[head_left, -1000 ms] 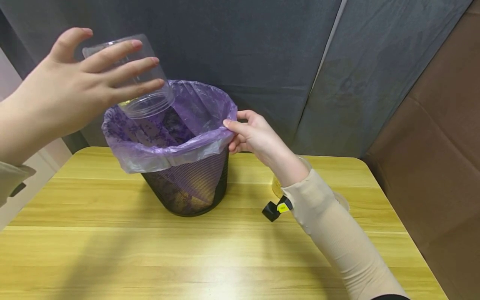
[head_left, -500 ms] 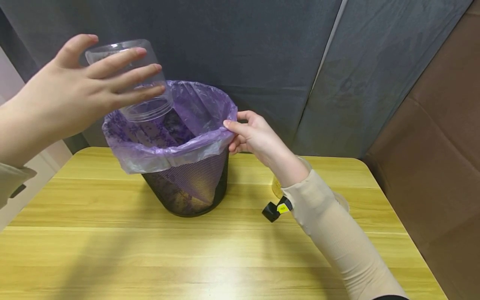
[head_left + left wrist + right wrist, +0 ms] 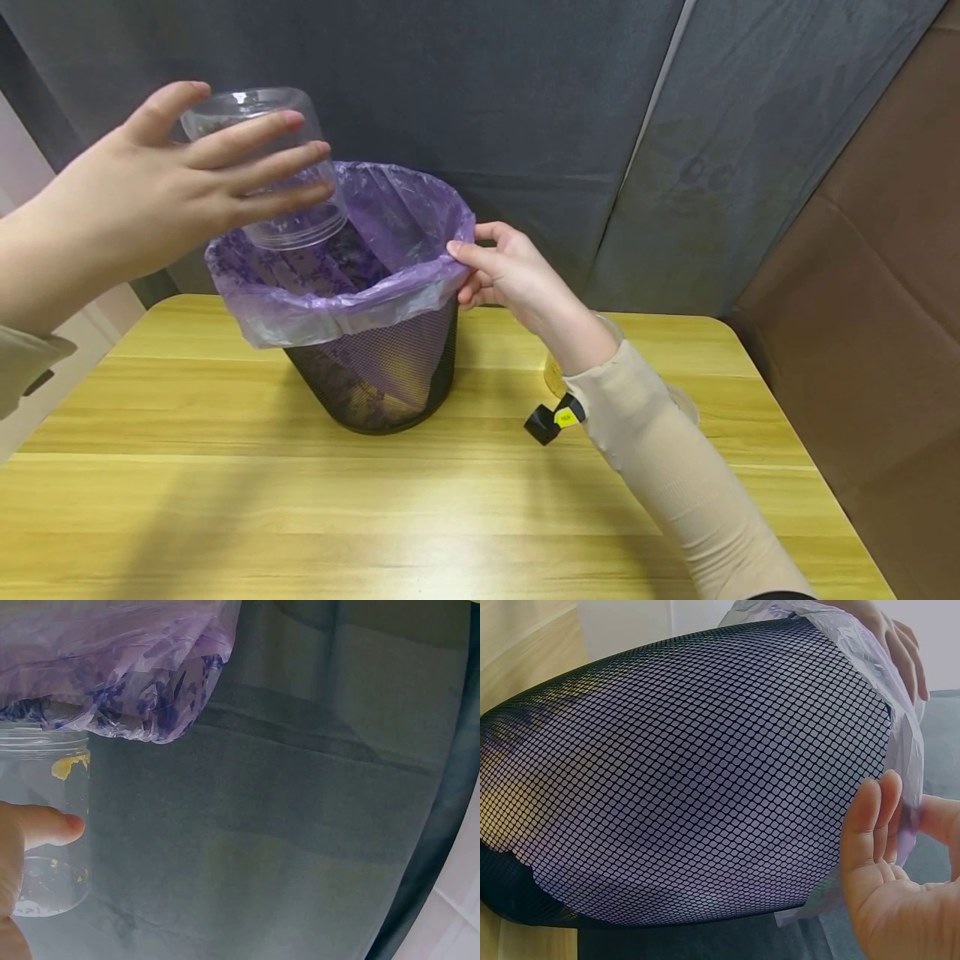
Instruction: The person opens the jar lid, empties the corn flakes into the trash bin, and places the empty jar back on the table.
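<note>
My left hand [image 3: 161,183] holds a clear plastic jar [image 3: 300,232] upside down, slightly tilted, its threaded mouth over the opening of a trash can. Bits of yellow residue [image 3: 69,766] cling inside the jar in the left wrist view. The trash can [image 3: 367,387] is black mesh, lined with a purple trash bag [image 3: 405,200] folded over its rim. At the right side of that rim, my right hand [image 3: 517,271] pinches the bag edge between thumb and fingers. In the right wrist view, fingertips [image 3: 866,796] lie against the outside of the can.
The can stands on a wood-grain table [image 3: 442,517]. Behind my right forearm, another clear container with yellow contents [image 3: 553,377] is mostly hidden, with a clear round edge [image 3: 684,405] nearby. A grey curtain [image 3: 525,108] hangs behind; a brown panel [image 3: 870,275] stands right.
My left hand has moved slightly down and right, turning the jar more squarely upside down. Yellow near the jar's mouth no longer shows in the head view. My right hand has stayed put.
</note>
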A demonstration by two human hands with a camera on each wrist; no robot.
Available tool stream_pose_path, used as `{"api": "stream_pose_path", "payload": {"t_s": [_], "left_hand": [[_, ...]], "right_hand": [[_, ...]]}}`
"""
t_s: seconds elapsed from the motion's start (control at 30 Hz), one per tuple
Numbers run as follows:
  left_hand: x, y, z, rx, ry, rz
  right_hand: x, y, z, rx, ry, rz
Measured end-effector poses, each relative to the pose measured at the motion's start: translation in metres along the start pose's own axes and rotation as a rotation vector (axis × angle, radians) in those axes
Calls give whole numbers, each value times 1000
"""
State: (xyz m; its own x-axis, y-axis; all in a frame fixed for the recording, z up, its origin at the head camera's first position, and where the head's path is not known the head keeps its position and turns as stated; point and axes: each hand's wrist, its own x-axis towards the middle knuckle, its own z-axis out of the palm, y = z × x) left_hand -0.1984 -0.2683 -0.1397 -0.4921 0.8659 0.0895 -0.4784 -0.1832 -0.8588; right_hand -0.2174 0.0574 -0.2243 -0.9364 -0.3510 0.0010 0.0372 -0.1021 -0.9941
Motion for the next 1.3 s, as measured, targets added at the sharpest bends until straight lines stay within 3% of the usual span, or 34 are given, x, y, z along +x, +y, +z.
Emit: {"api": "stream_pose_path", "payload": {"t_s": [0.03, 0.07, 0.13, 0.23, 0.33, 0.67, 0.77, 1.03, 1.3], "left_hand": [[0, -1, -1, -16, 7, 3], [1, -4, -3, -155, 22, 5], [3, -7, -7, -243, 44, -34], [6, -14, -11, -773, 161, -80], [9, -17, -16, -925, 207, -121], [8, -17, -15, -926, 194, -76], [9, -14, -15, -893, 196, -101], [8, -14, -16, -970, 220, -87], [6, -12, -14, -1023, 174, -50]], "right_hand": [[0, 0, 0, -1, 0, 0], [0, 0, 0, -1, 0, 0], [0, 0, 0, -4, 1, 1], [-1, -1, 0, -6, 3, 1], [0, 0, 0, -7, 3, 1], [-1, 0, 0, 1, 3, 6], [-1, 0, 0, 2, 6, 8], [0, 0, -1, -4, 2, 3], [1, 0, 0, -6, 7, 7]]}}
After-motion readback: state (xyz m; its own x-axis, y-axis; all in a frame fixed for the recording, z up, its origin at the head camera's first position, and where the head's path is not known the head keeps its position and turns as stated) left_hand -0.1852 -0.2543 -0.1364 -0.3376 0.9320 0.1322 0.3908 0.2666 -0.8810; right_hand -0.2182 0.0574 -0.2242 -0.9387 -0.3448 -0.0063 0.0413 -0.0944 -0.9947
